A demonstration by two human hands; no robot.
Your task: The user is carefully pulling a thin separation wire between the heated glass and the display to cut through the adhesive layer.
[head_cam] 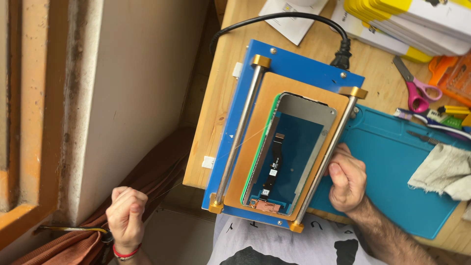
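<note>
A blue flat-bed machine (299, 66) with two steel rails and brass end blocks sits at the wooden table's left edge. On its brown pad (265, 105) lies an opened phone (289, 147), with its inner frame and black flex cable showing. A thin wire (241, 144) stretches across the left rail toward the phone. My left hand (126, 213) is a closed fist off the table's left side, pulling that wire. My right hand (347, 179) is fisted against the right rail, apparently gripping the wire's other end, which is hidden there.
A black power cable (274, 18) plugs into the machine's far end. A teal work mat (392, 162) lies to the right with a grey cloth (444, 169). Pink-handled scissors (417, 91), small tools and a stack of yellow-white boxes (412, 24) are behind it. A wall (132, 88) stands at left.
</note>
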